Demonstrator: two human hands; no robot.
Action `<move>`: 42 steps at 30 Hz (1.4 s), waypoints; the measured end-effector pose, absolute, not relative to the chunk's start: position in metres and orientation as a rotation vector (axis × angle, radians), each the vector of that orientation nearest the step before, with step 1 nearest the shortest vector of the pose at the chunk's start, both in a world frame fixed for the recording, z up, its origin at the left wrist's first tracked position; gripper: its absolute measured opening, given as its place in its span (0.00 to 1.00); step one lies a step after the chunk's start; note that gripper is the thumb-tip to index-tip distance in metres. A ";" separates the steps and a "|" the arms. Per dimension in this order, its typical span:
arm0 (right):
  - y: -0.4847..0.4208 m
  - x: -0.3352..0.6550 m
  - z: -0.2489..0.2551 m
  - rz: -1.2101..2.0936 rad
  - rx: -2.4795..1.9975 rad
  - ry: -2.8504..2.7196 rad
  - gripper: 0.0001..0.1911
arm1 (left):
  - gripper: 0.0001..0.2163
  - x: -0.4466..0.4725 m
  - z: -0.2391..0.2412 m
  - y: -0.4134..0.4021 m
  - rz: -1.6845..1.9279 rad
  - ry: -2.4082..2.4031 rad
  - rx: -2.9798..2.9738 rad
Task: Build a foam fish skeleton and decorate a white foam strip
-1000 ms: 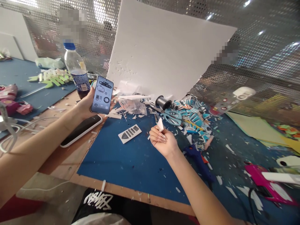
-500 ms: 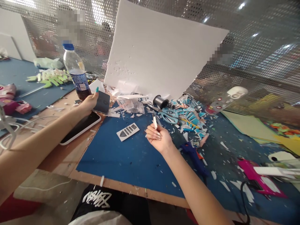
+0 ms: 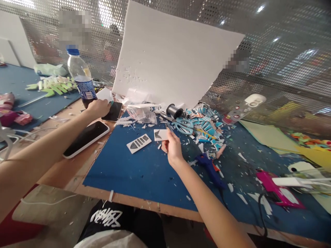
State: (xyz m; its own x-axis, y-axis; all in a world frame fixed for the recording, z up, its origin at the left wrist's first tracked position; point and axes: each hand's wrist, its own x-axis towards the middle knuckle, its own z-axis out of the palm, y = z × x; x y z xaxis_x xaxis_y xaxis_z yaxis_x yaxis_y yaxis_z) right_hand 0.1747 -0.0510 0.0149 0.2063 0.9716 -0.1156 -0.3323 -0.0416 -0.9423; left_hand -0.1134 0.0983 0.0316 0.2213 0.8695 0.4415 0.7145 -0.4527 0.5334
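My right hand [image 3: 173, 148] pinches a small white card [image 3: 160, 135] with a dark grey pointed shape on its face, held above the blue mat [image 3: 124, 174]. Left of it, a similar white card [image 3: 139, 143] with several dark grey shapes lies flat on the mat. My left hand [image 3: 98, 108] is by the cola bottle [image 3: 85, 88], right at a white piece [image 3: 105, 93]; its fingertips are mostly hidden, so I cannot tell whether it grips that piece. A flat dark card [image 3: 115, 111] lies beside this hand.
A phone [image 3: 86, 139] lies under my left forearm. Blue scissors [image 3: 184, 125], a wire spool [image 3: 174, 111] and blue-white scraps [image 3: 208, 124] are beyond my right hand. A blue glue gun [image 3: 210, 168] and a pink tool [image 3: 279, 189] lie rightward. A white foam board [image 3: 176, 51] stands behind.
My left hand has let go of the dark card, now lying on the table, and moved to the white piece. My right hand has turned its card so the grey shape shows.
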 end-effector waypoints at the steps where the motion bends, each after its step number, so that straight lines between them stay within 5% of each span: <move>1: -0.052 0.173 0.014 1.212 -1.135 -0.811 0.17 | 0.15 -0.112 0.034 0.093 1.006 1.603 2.279; 8: -0.059 0.168 0.013 1.199 -1.208 -0.994 0.22 | 0.18 -0.075 0.055 0.023 1.024 1.947 2.349; 17: -0.064 0.165 0.015 1.191 -1.213 -1.117 0.22 | 0.37 -0.013 0.014 -0.034 0.955 0.858 2.752; 27: -0.069 0.173 0.011 1.010 -1.308 -1.543 0.22 | 0.24 -0.017 -0.005 -0.037 1.082 0.888 2.574; 35: -0.057 0.191 0.021 -0.117 -1.868 -1.697 0.11 | 0.27 -0.019 0.003 -0.038 1.076 0.955 2.467; 42: -0.052 0.197 0.001 -0.078 -2.051 -1.805 0.11 | 0.31 -0.021 0.011 -0.038 1.054 0.891 2.420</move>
State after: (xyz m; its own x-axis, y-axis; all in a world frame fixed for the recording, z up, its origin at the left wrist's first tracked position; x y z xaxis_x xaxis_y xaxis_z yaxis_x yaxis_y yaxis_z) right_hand 0.1974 -0.0517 0.0013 0.1620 0.9391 0.3031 0.9617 -0.0814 -0.2616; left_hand -0.0215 -0.0378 0.0109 0.5244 0.6700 0.5255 0.4061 -0.7392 0.5372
